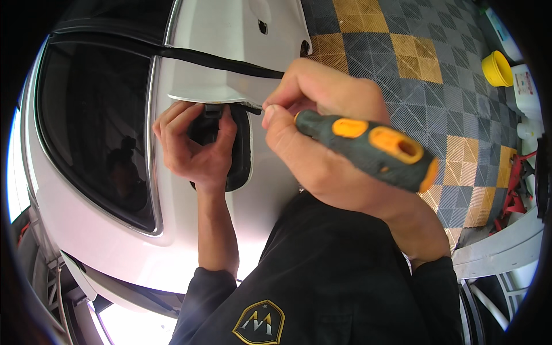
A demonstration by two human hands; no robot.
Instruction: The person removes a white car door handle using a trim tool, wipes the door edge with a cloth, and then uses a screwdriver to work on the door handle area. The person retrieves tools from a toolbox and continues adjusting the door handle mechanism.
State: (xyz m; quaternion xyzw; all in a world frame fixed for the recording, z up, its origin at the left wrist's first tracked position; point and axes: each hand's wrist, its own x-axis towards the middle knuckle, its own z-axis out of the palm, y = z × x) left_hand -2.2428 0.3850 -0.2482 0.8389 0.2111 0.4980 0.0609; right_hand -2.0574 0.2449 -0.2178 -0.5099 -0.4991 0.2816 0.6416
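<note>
My right hand grips a screwdriver with a black and orange handle. The handle's butt lies to the right, while the pinched fingers and thumb are around its front end, close to the open fuel flap of a white car. The tool's tip cannot be made out. At the flap's lower edge, my left hand pinches a small black plastic piece between thumb and fingers. Below the flap is the black-lined fuel filler recess, partly covered by the left hand.
A dark rear side window lies left of the recess. Grey and orange floor tiles spread to the right. Along the far right stand a yellow tub, white containers and a red object.
</note>
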